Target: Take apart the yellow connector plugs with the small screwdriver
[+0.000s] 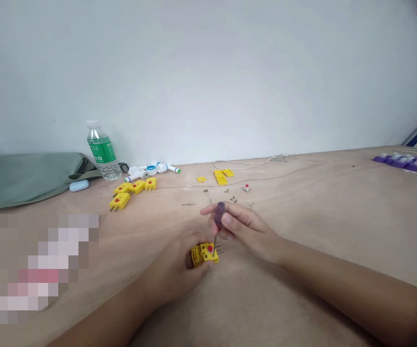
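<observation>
In the middle of the table my left hand [174,265] grips a yellow plug [204,252] with a red button, its metal pins pointing right. My right hand [248,229] is closed around the dark purple handle of a screwdriver [220,217]. The screwdriver stands nearly upright, its tip at the plug's upper face beside the red button. Whether the tip sits in a screw is too small to tell. Beyond my hands lie yellow casing pieces [220,178], a small white part with a red button [246,188] and small metal bits [233,199].
Several yellow plugs [119,201] with red buttons stand at the left. Behind them are a water bottle [102,154], white marker-like pieces [161,168] and a green-grey bag [28,178]. A white cord [244,166] lies by the wall. A purple tray [410,164] is far right.
</observation>
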Motion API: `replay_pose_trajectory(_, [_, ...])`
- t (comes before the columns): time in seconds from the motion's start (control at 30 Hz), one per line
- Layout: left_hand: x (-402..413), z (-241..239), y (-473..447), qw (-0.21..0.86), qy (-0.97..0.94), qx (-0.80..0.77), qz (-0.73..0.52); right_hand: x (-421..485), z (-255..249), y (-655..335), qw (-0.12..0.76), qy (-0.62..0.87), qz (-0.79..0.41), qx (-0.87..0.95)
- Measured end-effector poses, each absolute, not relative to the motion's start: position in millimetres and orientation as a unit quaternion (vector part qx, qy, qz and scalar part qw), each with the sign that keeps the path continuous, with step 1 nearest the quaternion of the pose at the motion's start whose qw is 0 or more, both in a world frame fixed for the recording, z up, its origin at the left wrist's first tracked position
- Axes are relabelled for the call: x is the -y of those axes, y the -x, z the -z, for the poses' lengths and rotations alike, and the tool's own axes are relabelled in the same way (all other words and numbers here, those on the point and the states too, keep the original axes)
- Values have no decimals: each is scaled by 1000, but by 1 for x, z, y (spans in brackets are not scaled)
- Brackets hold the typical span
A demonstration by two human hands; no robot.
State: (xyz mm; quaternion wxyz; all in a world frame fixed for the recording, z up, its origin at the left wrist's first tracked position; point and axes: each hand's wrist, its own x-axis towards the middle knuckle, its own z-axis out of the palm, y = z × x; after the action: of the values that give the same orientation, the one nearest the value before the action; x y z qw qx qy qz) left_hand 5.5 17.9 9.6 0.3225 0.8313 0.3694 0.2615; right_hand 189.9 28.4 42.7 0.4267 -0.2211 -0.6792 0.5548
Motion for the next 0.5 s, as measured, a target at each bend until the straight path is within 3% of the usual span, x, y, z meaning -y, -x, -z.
replay_pose_trajectory(0.3, [-19,-7,-4,322,-833,-366,-262,-32,-40,-188,461,256,-613,588])
replay_pose_trajectory(0.5, [-19,-9,-6,329,-836,-339,-280,-30,-39,-190,397,233,-581,671])
